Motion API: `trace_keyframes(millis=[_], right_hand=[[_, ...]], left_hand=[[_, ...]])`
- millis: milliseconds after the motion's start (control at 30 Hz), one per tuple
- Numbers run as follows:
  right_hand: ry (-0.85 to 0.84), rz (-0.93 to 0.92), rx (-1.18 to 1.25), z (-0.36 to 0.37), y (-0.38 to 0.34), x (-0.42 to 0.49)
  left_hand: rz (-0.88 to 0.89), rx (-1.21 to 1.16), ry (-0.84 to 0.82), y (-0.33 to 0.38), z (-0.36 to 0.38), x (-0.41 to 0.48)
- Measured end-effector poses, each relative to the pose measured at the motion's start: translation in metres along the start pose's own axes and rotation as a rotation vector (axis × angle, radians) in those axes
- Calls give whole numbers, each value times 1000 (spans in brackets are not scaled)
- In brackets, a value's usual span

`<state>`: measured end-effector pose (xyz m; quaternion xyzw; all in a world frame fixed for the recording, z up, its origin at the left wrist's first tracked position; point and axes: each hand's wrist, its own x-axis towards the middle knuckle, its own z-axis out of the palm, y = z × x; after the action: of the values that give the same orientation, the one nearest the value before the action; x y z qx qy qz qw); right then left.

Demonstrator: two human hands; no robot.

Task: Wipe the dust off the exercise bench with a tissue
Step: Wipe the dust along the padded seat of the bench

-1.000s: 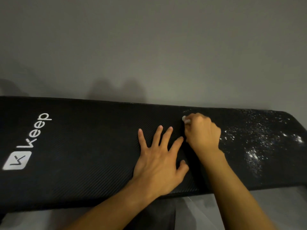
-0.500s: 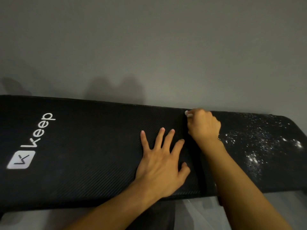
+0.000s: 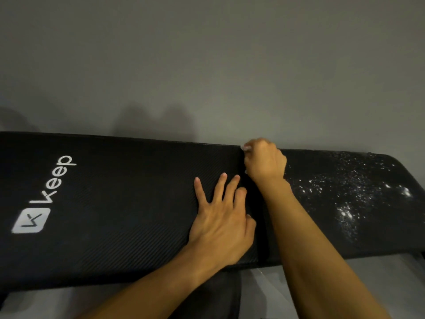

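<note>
Barely visible, the tissue (image 3: 245,148) pokes left from the right hand (image 3: 264,163), fingers curled round it, far across the exercise bench (image 3: 115,203); the left hand (image 3: 220,219) lies flat, fingers spread.

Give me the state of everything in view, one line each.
exercise bench: left part clean-looking, right end dusty.
dust: white specks over the right end, unwiped.
right hand: curled round the tissue at the bench's far edge.
tissue: bunched in that hand, only a white bit showing.
left hand: flat on the bench, fingers spread.
</note>
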<state>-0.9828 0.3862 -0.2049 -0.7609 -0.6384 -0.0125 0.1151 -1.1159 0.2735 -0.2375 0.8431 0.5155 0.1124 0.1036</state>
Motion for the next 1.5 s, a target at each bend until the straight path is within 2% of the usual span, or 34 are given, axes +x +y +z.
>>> trace_keyframes(millis=[100, 233, 400, 567, 800, 967, 1133, 1367, 1500], right_hand=[[-37, -104, 48, 5, -16, 5], [-85, -243, 185, -6, 5, -41], [20, -122, 85, 5, 5, -15], [-82, -296, 170, 13, -21, 2], [-165, -185, 158, -19, 25, -66], [-182, -189, 57, -42, 49, -138], [-108, -229, 43, -47, 72, -182], [-28, -250, -42, -40, 74, -156], [15, -399, 13, -38, 98, -174]], left_hand=[[-5, -9, 13, -2, 0, 0], [15, -21, 25, -3, -1, -1], [9, -71, 34, -4, -2, -2], [0, -87, 22, -7, -2, 0], [39, -25, -87, -7, -5, 6], [74, -16, -113, -9, -4, 8], [94, -36, -83, -13, -2, 6], [53, -7, -81, -9, 1, 8], [50, -1, -59, -7, 1, 8]])
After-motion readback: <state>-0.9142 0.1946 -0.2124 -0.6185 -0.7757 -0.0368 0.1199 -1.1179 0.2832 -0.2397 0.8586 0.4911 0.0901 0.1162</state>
